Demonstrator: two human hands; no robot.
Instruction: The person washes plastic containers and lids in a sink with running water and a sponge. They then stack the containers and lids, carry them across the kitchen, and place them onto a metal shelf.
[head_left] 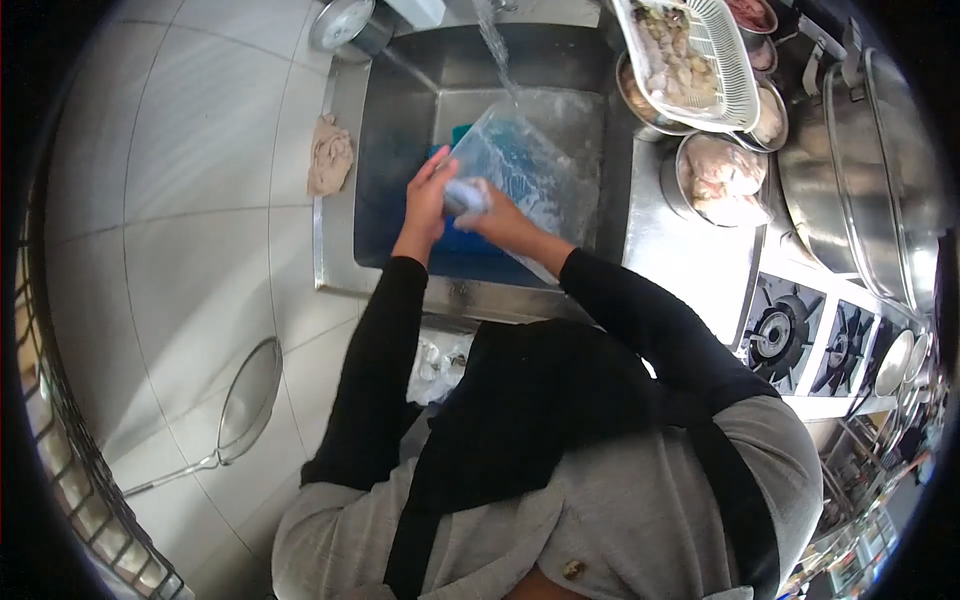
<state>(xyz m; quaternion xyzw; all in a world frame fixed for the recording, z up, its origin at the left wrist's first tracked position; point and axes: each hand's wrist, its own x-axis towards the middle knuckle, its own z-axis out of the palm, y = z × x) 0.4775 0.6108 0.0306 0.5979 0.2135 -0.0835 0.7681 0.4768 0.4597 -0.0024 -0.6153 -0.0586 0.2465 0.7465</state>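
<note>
Over the sink (340, 235) my two hands are close together. A pale, bluish-white item (465, 198), blurred by motion, is between them; its kind cannot be made out. My right hand (505, 222) closes round it from the right. My left hand (424, 200) is against its left side, fingers pointing up and curved along the edge of a clear plastic, tray-like piece (525, 175). That piece slants across the basin, wet and partly foamy. Blue and green things lie beneath it, mostly hidden. Water (492, 45) streams down from the top of the view.
A crumpled tan cloth (330, 157) lies on the sink's left ledge. To the right stand a white basket (738, 60) of food pieces, a bowl of raw meat (722, 175), large metal pots (850, 180) and gas burners (778, 333). A long-handled strainer (250, 400) is at left.
</note>
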